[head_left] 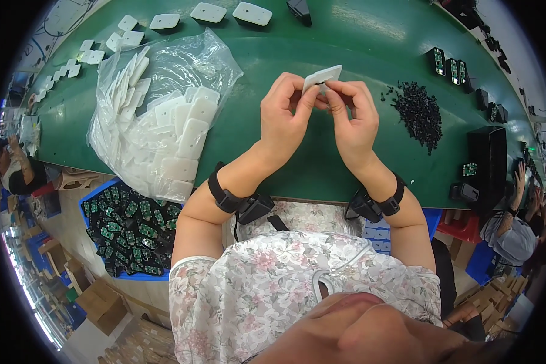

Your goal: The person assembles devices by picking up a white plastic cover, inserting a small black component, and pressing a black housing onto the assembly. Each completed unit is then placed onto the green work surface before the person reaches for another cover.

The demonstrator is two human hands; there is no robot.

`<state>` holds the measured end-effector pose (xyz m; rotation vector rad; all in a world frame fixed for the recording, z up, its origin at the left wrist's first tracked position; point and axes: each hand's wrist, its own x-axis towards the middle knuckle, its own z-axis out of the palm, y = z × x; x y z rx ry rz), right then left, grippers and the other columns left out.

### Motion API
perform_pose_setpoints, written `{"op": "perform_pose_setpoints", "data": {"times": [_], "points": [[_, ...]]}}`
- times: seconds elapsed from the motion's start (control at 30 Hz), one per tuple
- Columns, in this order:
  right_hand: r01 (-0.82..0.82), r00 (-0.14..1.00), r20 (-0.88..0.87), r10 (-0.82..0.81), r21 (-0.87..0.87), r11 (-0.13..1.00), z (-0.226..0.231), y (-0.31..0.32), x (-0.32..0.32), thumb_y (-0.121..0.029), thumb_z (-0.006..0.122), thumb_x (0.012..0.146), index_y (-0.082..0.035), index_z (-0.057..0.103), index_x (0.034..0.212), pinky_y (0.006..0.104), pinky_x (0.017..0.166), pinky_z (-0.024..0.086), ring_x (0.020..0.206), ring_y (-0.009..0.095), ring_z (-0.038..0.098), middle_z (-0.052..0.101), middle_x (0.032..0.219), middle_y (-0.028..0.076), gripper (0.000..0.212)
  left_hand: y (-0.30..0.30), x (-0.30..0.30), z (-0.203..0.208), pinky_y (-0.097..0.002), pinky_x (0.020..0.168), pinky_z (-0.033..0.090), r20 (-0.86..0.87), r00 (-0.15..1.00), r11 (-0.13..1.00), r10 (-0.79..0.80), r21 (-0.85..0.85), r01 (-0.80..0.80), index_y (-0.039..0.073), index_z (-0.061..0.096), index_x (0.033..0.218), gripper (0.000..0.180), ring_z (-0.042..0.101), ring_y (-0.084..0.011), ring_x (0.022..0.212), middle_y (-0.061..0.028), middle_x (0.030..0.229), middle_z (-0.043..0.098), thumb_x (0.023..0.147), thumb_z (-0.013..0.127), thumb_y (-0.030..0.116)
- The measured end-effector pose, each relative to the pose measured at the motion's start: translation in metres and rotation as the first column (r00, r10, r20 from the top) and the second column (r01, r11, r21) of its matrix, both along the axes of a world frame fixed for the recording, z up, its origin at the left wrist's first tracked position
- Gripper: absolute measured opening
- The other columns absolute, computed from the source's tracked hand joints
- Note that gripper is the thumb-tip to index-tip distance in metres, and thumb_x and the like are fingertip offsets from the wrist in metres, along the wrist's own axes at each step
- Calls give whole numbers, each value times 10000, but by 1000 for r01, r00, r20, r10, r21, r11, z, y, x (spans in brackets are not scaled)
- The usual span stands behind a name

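Above the green table (273,54), both of my hands meet at a small white plastic cover (323,75), held tilted. My left hand (285,115) pinches its left side between thumb and fingers. Opposite it, my right hand (355,118) closes on the cover from the right, thumb tip near the left thumb. A tiny dark bit shows under the cover between the fingertips; its kind cannot be made out. To the right lies a heap of small black parts (417,115). On the left, a clear plastic bag (218,57) spills many similar white covers (191,136).
White covers on black cases (253,13) line the far edge. Black cases with green circuit boards (454,71) and a black box (488,158) stand at right. A blue bin (158,277) of circuit-board pieces (130,227) sits below left. Other people are at both sides.
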<state>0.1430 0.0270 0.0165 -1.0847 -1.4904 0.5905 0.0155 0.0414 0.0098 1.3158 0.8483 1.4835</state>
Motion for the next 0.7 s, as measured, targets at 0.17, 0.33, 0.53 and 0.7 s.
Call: {"op": "perform_pose_setpoints", "data": {"times": [0.17, 0.33, 0.53, 0.7], "points": [[10, 998, -57, -12, -43, 999, -1, 1, 0, 1, 604, 877, 34, 578, 984, 225, 711, 479, 812, 111, 565, 533, 954, 53, 115, 0, 0, 2, -239, 580, 519, -114, 993, 998, 28, 67, -21, -46, 554, 843, 53, 667, -166, 696, -89, 854, 547, 880, 575, -13], [21, 999, -26, -21, -27, 999, -3, 2, -1, -7, 608, 877, 28, 568, 964, 234, 715, 479, 810, 115, 565, 535, 942, 56, 102, 0, 2, 1, -241, 574, 517, -105, 994, 998, 13, 58, -7, -44, 555, 847, 49, 667, -166, 692, -91, 847, 549, 877, 578, -14], [38, 997, 68, -39, 16, 999, -1, 3, 0, 6, 622, 852, 12, 573, 916, 248, 670, 483, 746, 138, 570, 545, 869, 66, 81, 1, 2, -5, -227, 592, 508, -53, 998, 999, -33, -35, 32, -39, 538, 859, 61, 661, -150, 705, -78, 845, 565, 896, 565, 2], [40, 989, 142, -53, 88, 995, -4, 6, 3, 8, 632, 838, 6, 572, 901, 264, 647, 483, 720, 158, 573, 546, 842, 77, 86, 2, 0, 0, -218, 624, 502, -18, 997, 990, -74, -122, 72, -29, 531, 893, 60, 652, -130, 712, -80, 844, 614, 919, 543, 24]]}}
